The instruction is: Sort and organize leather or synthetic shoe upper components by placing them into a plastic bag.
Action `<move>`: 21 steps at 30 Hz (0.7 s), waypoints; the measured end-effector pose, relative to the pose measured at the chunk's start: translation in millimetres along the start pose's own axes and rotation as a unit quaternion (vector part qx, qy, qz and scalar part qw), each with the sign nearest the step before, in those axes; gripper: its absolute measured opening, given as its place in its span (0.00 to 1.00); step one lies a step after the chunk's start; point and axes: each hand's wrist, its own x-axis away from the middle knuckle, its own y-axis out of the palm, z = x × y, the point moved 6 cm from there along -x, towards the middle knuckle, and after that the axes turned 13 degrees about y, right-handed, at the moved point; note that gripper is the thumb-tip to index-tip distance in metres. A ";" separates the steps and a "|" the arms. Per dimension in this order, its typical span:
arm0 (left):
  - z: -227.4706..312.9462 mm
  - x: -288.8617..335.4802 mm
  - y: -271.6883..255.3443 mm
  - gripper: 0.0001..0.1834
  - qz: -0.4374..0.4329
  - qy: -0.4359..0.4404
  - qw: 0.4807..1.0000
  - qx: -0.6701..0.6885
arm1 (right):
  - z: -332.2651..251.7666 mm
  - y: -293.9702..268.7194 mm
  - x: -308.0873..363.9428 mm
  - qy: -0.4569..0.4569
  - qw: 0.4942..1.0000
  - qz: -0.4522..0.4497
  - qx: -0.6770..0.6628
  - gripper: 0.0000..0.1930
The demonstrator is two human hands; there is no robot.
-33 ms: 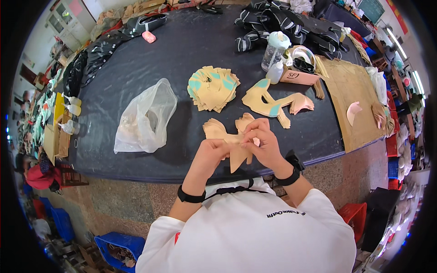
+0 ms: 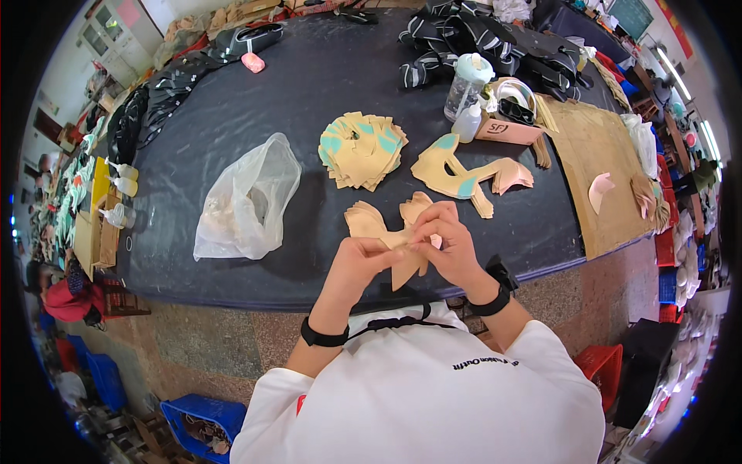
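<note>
Close to the table's near edge, my left hand (image 2: 360,263) and my right hand (image 2: 446,241) come together, thumbs and fingers pinching a tan shoe-upper piece (image 2: 403,271) between them. One pointed flap of it hangs down under my fingers. Just beyond my hands lie more tan cut pieces (image 2: 365,217) in stacks. Past these sits a round fanned pile of tan pieces (image 2: 360,151) with turquoise patches. To its right, curved tan pieces with turquoise patches (image 2: 440,174) lie stacked. My fingertips hide the exact spot being pinched.
A crumpled clear plastic bag (image 2: 246,201) lies on the left of the dark table (image 2: 309,85). Back right stand a water bottle (image 2: 468,85), a white squeeze bottle (image 2: 467,124) and a small cardboard box (image 2: 508,131). A brown board (image 2: 599,170) covers the right end.
My left fingers have shifted slightly right toward my right fingertips. The hanging flap of the tan piece has moved a little. All else stays put.
</note>
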 end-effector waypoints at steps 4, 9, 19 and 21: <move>23.4 8.8 4.1 0.09 0.014 0.031 0.996 -0.087 | -3.6 1.0 -4.6 0.023 0.983 -0.139 -0.118 0.06; 34.9 9.9 7.5 0.08 -0.004 0.036 0.996 -0.076 | -21.2 -2.7 -13.3 0.045 0.975 -0.205 -0.075 0.07; 31.1 7.4 3.1 0.12 -0.021 0.056 0.989 -0.136 | -38.7 0.6 -17.1 -0.059 0.976 -0.203 0.061 0.07; 29.6 6.9 1.9 0.12 -0.022 0.061 0.987 -0.147 | -39.2 0.3 -17.8 -0.068 0.975 -0.200 0.069 0.07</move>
